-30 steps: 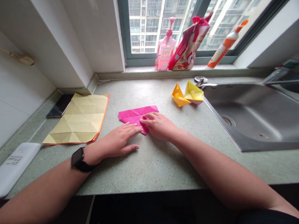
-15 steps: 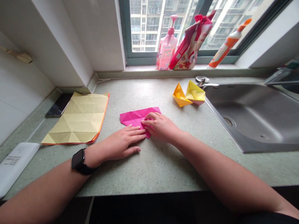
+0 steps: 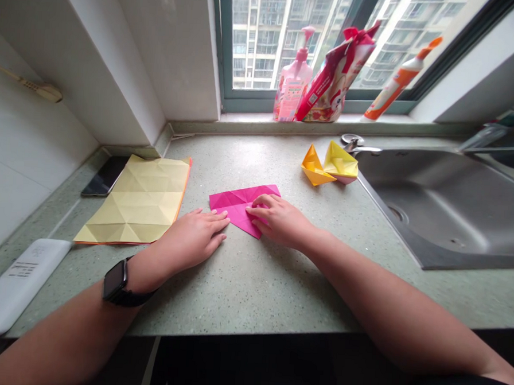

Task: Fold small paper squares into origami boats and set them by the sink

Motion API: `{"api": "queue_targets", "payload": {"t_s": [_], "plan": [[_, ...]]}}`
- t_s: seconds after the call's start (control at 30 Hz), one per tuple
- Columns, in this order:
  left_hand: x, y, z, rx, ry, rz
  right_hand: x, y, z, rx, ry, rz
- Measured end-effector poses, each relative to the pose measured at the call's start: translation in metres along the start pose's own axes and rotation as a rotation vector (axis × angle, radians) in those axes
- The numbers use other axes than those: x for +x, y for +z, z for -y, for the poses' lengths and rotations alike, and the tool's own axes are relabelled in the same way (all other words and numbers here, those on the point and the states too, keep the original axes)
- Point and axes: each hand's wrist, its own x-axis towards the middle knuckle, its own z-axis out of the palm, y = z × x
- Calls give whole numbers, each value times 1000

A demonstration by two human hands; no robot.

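Nearest on the desk (image 3: 256, 290), my left hand (image 3: 189, 238) lies flat, palm down and fingers spread straight, gripping nothing. A watch (image 3: 115, 281) sits on that wrist. The fingertips reach the near-left edge of the pink paper (image 3: 233, 204); whether they touch it or stop just beside it I cannot tell.

My right hand (image 3: 281, 222) rests on the paper's near-right part, fingers slightly bent and pressing down. No pinch is visible. This hand is the nearer one to the paper, being on top of it.

The paper lies flat, just beyond both hands. Its long axis runs left to right, with the right end a little farther away, and it narrows to a point toward me under the right hand.

To the left lie a power bank (image 3: 15, 286), a creased yellow sheet (image 3: 140, 201) and a phone (image 3: 105, 176). Far right, two paper boats (image 3: 327, 166) stand beside the sink (image 3: 446, 208), well apart from the hands.
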Motion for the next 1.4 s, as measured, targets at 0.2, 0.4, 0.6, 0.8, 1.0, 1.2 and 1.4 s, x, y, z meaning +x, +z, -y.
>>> {"api": "queue_targets", "payload": {"t_s": [0.2, 0.4, 0.6, 0.8, 1.0, 1.2, 1.4], "plan": [[-3, -7, 0, 128, -103, -45, 0, 1, -1, -4, 4, -2], [-1, -4, 2, 154, -87, -103, 0, 2, -2, 1, -3, -12], [6, 8, -22, 114, 62, -61, 1, 1, -1, -10, -22, -8], [11, 16, -36, 44, 233, 8, 2, 4, -4, -10, -10, -24], [9, 12, -38, 101, 138, -8, 2, 5, -7, 2, -22, -25], [5, 6, -34, 178, -57, -8, 2, 4, -7, -2, -23, -24], [8, 8, -21, 139, -32, -163, 1, 9, -8, -63, -35, -57]]}}
